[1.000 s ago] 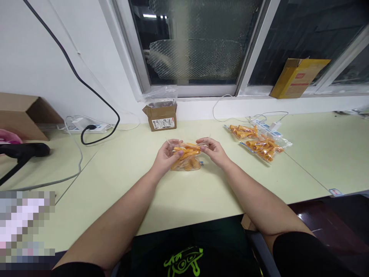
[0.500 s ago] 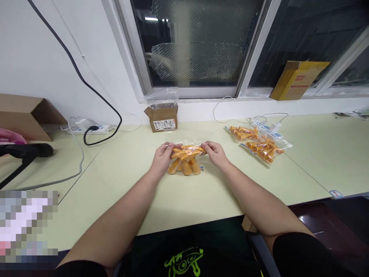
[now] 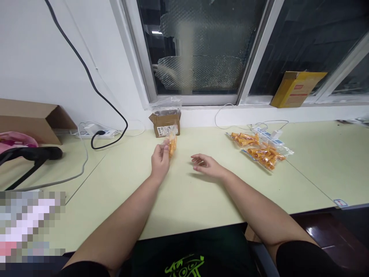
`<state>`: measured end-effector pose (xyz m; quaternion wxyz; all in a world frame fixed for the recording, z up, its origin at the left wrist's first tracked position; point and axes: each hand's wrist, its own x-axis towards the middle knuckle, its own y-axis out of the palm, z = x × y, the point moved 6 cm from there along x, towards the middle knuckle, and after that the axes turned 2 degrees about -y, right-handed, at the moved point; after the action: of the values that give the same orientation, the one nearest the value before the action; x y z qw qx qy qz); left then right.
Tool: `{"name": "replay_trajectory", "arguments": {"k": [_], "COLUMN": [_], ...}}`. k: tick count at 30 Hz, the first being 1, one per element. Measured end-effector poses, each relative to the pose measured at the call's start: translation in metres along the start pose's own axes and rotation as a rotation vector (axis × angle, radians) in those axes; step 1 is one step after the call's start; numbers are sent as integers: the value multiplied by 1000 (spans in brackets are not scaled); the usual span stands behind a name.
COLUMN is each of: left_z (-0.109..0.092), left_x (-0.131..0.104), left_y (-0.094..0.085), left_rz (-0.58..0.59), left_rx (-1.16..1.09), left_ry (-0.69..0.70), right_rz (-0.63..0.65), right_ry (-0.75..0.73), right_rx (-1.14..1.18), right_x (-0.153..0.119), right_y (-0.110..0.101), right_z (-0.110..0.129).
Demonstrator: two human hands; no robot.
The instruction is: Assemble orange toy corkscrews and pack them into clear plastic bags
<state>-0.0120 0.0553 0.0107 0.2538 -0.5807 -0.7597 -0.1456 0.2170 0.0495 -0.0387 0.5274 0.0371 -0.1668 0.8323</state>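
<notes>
My left hand [image 3: 160, 161] is closed on a clear bag of orange pieces [image 3: 172, 146], which is turned edge-on and slightly blurred above the table. To its right, my right hand [image 3: 206, 165] hovers over the pale green table [image 3: 184, 207], fingers apart and holding nothing. Further right lie two more clear bags of orange pieces, one bag [image 3: 244, 139] behind the other bag [image 3: 265, 155]. Just behind the held bag stands a small open brown box [image 3: 165, 124] with a white label.
A power strip [image 3: 269, 135] with a white plug sits behind the right bags. At the left are another power strip [image 3: 105, 133], a black cable [image 3: 86, 69], a large cardboard box [image 3: 25, 117] and a black stand [image 3: 43, 153]. A yellow box [image 3: 296, 90] leans by the window.
My right hand has let go of the bag and opened. My left hand has turned the bag from lying broad between both hands to edge-on. The view has shifted slightly.
</notes>
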Motion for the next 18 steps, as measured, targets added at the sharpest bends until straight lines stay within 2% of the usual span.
{"name": "replay_trajectory", "arguments": {"k": [4, 7, 9, 11, 15, 18], "left_z": [-12, -13, -10, -10, -16, -25], "left_x": [-18, -31, -39, -46, -60, -61], "left_y": [28, 48, 57, 66, 84, 85], "left_rz": [272, 502, 618, 711, 866, 859], "left_rx": [151, 296, 370, 404, 414, 383], "left_ry": [118, 180, 190, 213, 312, 355], "right_rz": [138, 204, 211, 155, -47, -288], "right_ry": [80, 110, 204, 324, 484, 572], "right_rx": [130, 339, 453, 510, 547, 607], "right_x": [0, 0, -1, -3, -1, 2], "right_y": [33, 38, 33, 25, 13, -4], "right_z": [-3, 1, -1, -6, -17, -28]}}
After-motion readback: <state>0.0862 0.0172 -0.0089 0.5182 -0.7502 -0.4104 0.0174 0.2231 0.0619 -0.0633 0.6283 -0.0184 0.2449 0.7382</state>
